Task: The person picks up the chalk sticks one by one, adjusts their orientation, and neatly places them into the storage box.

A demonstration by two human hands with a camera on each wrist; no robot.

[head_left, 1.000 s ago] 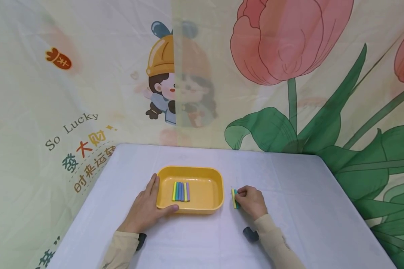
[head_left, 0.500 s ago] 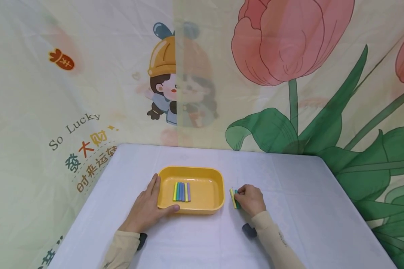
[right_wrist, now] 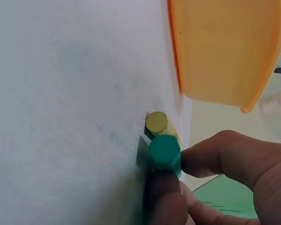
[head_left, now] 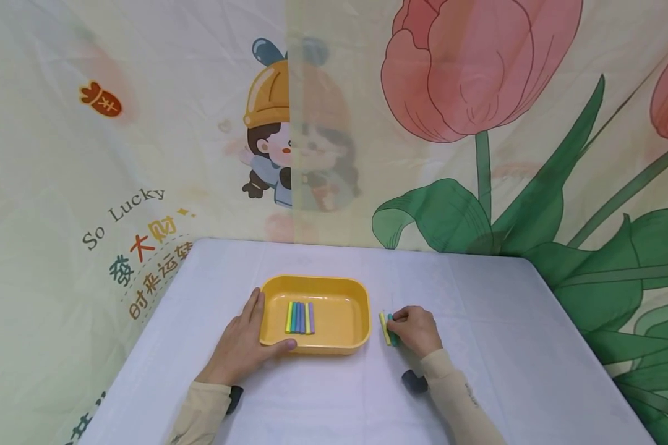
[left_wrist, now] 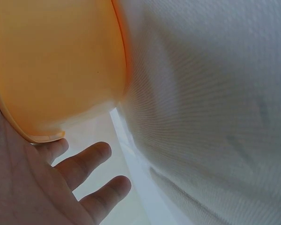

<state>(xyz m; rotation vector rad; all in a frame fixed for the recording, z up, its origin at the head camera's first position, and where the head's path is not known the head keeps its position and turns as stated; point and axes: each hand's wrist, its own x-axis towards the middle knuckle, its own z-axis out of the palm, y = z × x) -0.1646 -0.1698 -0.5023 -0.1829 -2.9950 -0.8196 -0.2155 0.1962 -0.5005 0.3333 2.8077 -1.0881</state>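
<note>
In the head view a yellow tray [head_left: 342, 318] stands on the table with several coloured chalk sticks [head_left: 300, 317] lying side by side in its left half. My left hand [head_left: 244, 346] rests against the tray's left end, fingers fairly straight along the wall and thumb across the front left corner. Right of the tray, my right hand [head_left: 416, 330] pinches a green chalk stick [right_wrist: 164, 153] between thumb and fingers, low over the cloth. A yellow chalk stick [head_left: 385, 329] lies just left of it, slightly slanted. My hand partly covers the green one.
A white cloth [head_left: 323, 395] covers the table. Behind it hangs a printed curtain [head_left: 334, 228] with tulips and a cartoon figure. Dark wrist devices, such as the one on my right wrist [head_left: 414, 381], sit under the sleeves.
The yellow chalk stick's far end has swung slightly left, away from the green one. My right hand has barely shifted and keeps its pinch; my left hand stays at the tray.
</note>
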